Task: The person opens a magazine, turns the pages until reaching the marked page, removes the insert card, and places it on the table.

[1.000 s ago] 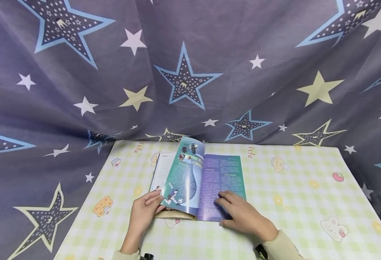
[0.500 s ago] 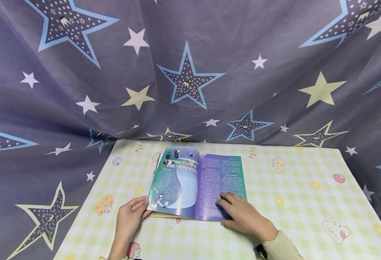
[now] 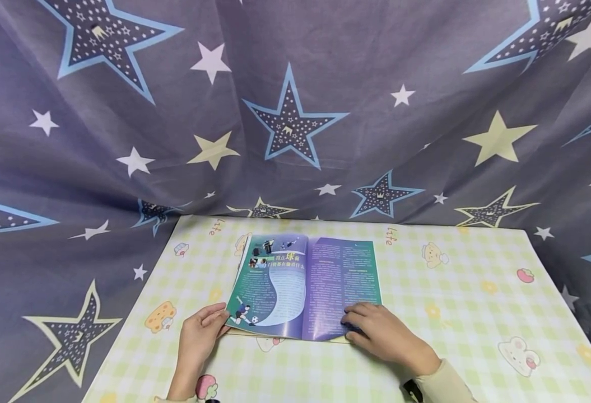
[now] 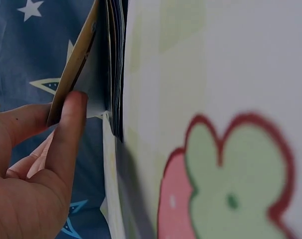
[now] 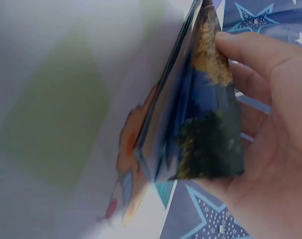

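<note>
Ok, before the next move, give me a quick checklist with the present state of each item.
1. Magazine open on the tablecloth: ok.
2. Left hand on the left page: ok, pinching its edge near the lower left corner.
3. Left page flat: not ok, the left wrist view shows a gap under it.
4. Right hand at the right page: ok, at the lower right corner.
5. Right page flat: not ok, its lower edge is lifted.
6. Only one sheet in the right hand: cannot tell, blurred.
</note>
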Demonstrator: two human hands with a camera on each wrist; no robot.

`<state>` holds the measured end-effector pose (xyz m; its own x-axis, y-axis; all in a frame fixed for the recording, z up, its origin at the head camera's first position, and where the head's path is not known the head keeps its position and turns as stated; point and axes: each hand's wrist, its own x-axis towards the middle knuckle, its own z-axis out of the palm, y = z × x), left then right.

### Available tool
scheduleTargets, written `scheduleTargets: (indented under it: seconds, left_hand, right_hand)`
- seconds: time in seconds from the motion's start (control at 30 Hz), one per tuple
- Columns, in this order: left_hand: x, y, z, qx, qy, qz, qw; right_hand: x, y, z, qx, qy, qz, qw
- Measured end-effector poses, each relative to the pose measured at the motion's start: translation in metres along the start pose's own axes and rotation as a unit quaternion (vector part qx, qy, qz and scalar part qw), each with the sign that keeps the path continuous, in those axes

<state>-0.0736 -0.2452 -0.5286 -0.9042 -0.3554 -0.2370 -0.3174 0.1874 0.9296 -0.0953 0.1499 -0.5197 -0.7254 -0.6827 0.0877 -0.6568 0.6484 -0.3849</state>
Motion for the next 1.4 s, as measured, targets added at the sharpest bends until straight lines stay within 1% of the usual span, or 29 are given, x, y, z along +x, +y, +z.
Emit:
scheduleTargets:
  seconds: [0.17, 0.3, 0.4, 0.5, 0.63, 0.7, 0.77, 0.83, 0.93, 1.03, 1.1, 1.2, 1.3, 1.4]
  left_hand:
    - [0.002, 0.001, -0.001, 0.047, 0.023, 0.027, 0.9982]
    - [0.005, 0.002, -0.001, 0.058, 0.041, 0.043, 0.9965]
    - [0.006, 0.003, 0.001, 0.051, 0.045, 0.045, 0.9967]
    - [0.006, 0.006, 0.003, 0.038, 0.036, 0.044, 0.9977]
    - [0.006, 0.01, 0.011, 0.008, 0.007, 0.046, 0.9989]
    - [0.005, 0.012, 0.016, -0.011, -0.011, 0.051, 0.9985]
    - [0.004, 0.013, 0.023, -0.019, -0.026, 0.061, 0.9976]
    - [0.004, 0.015, 0.032, -0.034, -0.048, 0.072, 0.9957]
    - [0.002, 0.02, 0.047, -0.05, -0.079, 0.088, 0.9918]
    - [0.0, 0.027, 0.064, -0.077, -0.113, 0.093, 0.9862]
    - [-0.003, 0.031, 0.075, -0.084, -0.135, 0.098, 0.9824]
    - [-0.007, 0.037, 0.09, -0.084, -0.167, 0.104, 0.9769]
    - [-0.012, 0.043, 0.102, -0.088, -0.204, 0.108, 0.969]
    - [-0.015, 0.046, 0.114, -0.103, -0.24, 0.113, 0.9585]
  right_hand:
    - [-0.005, 0.006, -0.005, 0.005, 0.011, 0.021, 1.0]
    - [-0.009, 0.011, -0.008, 0.014, 0.032, 0.041, 0.999]
    - [-0.012, 0.014, -0.009, 0.005, 0.065, 0.07, 0.995]
    - [-0.011, 0.017, -0.008, -0.024, 0.119, 0.102, 0.987]
    - [-0.009, 0.018, -0.006, -0.057, 0.198, 0.131, 0.97]
    - [-0.008, 0.017, -0.006, -0.055, 0.22, 0.142, 0.963]
    - [-0.006, 0.016, -0.006, -0.043, 0.23, 0.145, 0.961]
    - [-0.003, 0.013, -0.006, -0.029, 0.231, 0.142, 0.962]
    - [0.002, 0.008, -0.005, -0.013, 0.235, 0.115, 0.965]
    - [0.007, 0.002, -0.002, 0.006, 0.237, 0.091, 0.967]
    - [0.011, -0.003, -0.001, 0.022, 0.231, 0.079, 0.969]
    - [0.014, -0.008, 0.0, 0.048, 0.214, 0.065, 0.973]
    - [0.017, -0.013, 0.001, 0.075, 0.196, 0.049, 0.977]
    - [0.018, -0.016, 0.003, 0.095, 0.187, 0.03, 0.977]
